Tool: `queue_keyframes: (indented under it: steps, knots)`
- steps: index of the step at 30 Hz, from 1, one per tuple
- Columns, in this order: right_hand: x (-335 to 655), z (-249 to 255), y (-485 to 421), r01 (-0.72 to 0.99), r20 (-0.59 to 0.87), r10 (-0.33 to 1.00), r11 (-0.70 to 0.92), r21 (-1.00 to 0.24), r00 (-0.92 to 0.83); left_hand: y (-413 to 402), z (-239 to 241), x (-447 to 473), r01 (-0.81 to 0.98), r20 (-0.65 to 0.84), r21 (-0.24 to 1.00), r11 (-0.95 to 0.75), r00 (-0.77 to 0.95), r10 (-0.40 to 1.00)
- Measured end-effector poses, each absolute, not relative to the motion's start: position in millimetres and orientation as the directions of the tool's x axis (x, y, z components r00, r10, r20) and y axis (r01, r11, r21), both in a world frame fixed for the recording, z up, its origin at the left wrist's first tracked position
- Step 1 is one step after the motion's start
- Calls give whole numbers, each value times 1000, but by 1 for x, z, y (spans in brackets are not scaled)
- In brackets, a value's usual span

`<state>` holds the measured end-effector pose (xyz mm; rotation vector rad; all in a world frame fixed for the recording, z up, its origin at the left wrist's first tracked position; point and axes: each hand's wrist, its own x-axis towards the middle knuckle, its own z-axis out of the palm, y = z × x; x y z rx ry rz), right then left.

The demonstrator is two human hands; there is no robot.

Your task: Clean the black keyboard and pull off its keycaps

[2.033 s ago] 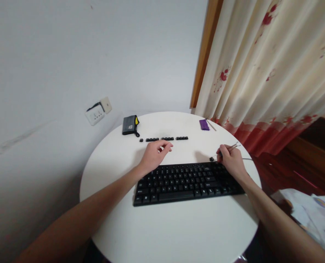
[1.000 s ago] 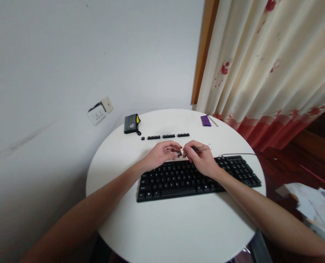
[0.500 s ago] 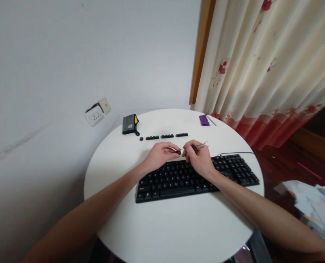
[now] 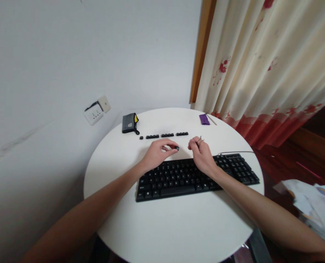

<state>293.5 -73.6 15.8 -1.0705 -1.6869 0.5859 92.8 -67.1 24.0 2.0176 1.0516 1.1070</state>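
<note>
Between the thumb and fingers of my left hand (image 4: 157, 152) is a small black keycap (image 4: 176, 148), held above the back edge of the keyboard. My right hand (image 4: 204, 156) is closed around a thin wire tool (image 4: 201, 140); its bent ends stick out over the knuckles and the rest is hidden in the fingers. A small gap separates the two hands. Under them lies a black keyboard (image 4: 178, 181), its upper part partly covered by my hands. Behind it, loose black keycaps stand in a row: a single keycap (image 4: 141, 137) and three groups (image 4: 167, 135).
A grey pouch (image 4: 128, 123) with a yellow patch lies at the back left of the round white table (image 4: 176, 226). At the back right are a purple cloth (image 4: 204, 119) and a thin pale stick (image 4: 212, 119). The keyboard's cable (image 4: 236, 152) runs along the right side.
My hands have drawn apart. The keycap in my left hand has come free of the wire tool and turned slightly. My right hand has rotated, tilting the tool upward.
</note>
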Motion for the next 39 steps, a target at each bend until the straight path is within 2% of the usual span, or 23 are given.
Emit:
queue_keyframes:
  steps: [4, 7, 22, 27, 31, 35, 39]
  knots:
    - [293, 16, -76, 319, 487, 837, 546, -774, -250, -68, 24, 94, 342, 377, 813, -471, 307, 874]
    - [290, 14, -79, 342, 500, 805, 590, -732, -319, -67, 23, 95, 315, 369, 834, -452, 289, 883]
    - [288, 11, -82, 423, 557, 756, 654, -627, -343, -65, 21, 92, 255, 297, 891, -375, 296, 908]
    - [288, 13, -82, 448, 541, 754, 656, -607, -372, -65, 20, 93, 321, 309, 857, -402, 302, 902]
    - [299, 22, -68, 484, 534, 781, 622, -616, -324, -62, 25, 89, 328, 409, 845, -423, 113, 906]
    - [327, 31, -21, 602, 520, 821, 543, -585, -236, -55, 30, 77, 277, 488, 852, -445, -112, 865]
    - [356, 24, 40, 697, 429, 870, 465, -546, -244, -51, 31, 70, 249, 482, 866, -433, -192, 855]
